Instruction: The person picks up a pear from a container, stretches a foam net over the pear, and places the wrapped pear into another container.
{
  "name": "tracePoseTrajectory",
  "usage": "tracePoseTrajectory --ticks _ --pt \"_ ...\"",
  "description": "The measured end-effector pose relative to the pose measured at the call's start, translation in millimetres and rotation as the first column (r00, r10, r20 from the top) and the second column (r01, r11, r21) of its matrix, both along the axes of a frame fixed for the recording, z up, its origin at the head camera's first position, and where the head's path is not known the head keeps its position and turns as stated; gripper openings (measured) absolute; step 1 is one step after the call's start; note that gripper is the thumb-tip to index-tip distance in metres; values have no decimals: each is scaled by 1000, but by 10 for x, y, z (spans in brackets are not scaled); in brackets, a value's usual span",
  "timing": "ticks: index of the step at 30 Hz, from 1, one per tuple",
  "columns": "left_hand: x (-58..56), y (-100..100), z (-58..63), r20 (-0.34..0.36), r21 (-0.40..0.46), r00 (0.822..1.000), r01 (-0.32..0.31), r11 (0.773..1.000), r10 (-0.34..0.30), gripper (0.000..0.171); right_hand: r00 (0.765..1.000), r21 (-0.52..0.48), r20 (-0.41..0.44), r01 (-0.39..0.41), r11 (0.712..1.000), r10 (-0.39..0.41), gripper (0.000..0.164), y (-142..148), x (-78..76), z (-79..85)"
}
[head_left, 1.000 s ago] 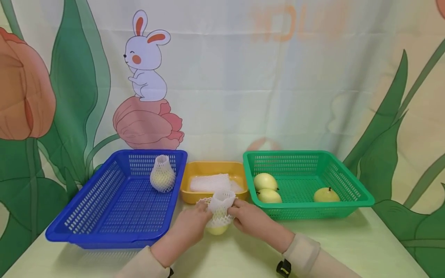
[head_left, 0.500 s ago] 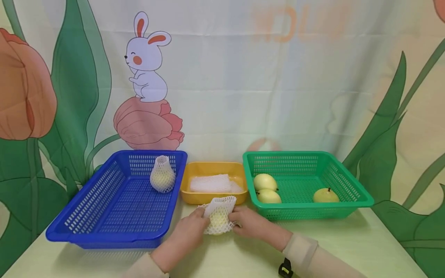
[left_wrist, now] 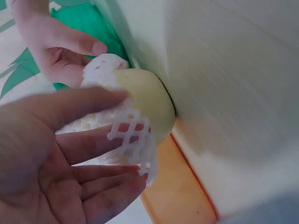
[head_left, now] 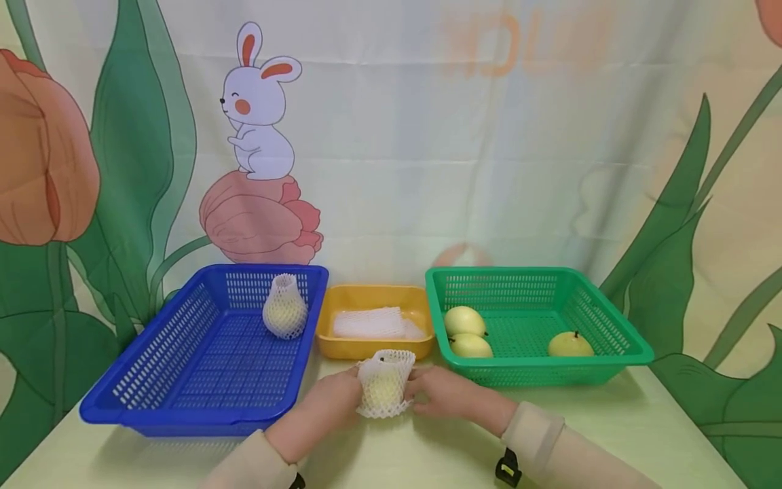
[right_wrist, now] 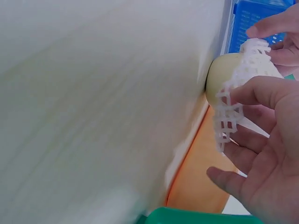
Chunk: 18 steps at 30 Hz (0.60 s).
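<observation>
Table (head_left: 391,458) bears blue basket (head_left: 238,370); yellow tub (head_left: 357,348); green basket (head_left: 519,329).

On my head feed I look forward and down from the person's head, far enough back to hold the blue basket (head_left: 238,367) at left, the green basket (head_left: 519,329) at right and the patterned cloth (head_left: 391,149) above. My left wrist feed looks sideways, close past the left hand (left_wrist: 56,163); my right, equally near, past the right hand (right_wrist: 275,149). Both wrist feeds share the pear (left_wrist: 152,100).

foam net (head_left: 396,380) drawn lower over the pear (left_wrist: 149,95), stem (head_left: 382,359) now showing at the top
</observation>
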<state>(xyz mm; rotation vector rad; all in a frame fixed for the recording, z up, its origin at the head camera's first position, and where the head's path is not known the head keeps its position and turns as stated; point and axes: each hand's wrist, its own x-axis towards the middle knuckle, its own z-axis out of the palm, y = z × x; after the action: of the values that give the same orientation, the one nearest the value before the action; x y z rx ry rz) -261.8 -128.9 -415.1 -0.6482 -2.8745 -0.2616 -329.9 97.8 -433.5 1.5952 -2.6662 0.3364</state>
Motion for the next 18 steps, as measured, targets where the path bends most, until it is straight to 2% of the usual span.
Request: tracePoseTrajectory --ticks 4,7,11,15,18 --pt "-26 -61 46 147 159 986 54 986 -78 34 1000 37 20 -5 999 4 23 -7 -11 15" --pt "-46 -93 36 199 231 974 57 971 -105 41 994 72 103 25 997 -32 26 -17 -5 21" --pt "-53 -100 -9 236 249 967 36 968 -96 47 980 104 193 37 994 -57 26 -23 27 -3" --pt "-38 -88 -15 249 243 966 5 970 -67 46 987 115 155 20 993 -38 25 -24 48 9" --pt "-4 -85 53 229 243 973 -32 969 -25 40 990 124 133 36 992 -53 25 -14 70 77"
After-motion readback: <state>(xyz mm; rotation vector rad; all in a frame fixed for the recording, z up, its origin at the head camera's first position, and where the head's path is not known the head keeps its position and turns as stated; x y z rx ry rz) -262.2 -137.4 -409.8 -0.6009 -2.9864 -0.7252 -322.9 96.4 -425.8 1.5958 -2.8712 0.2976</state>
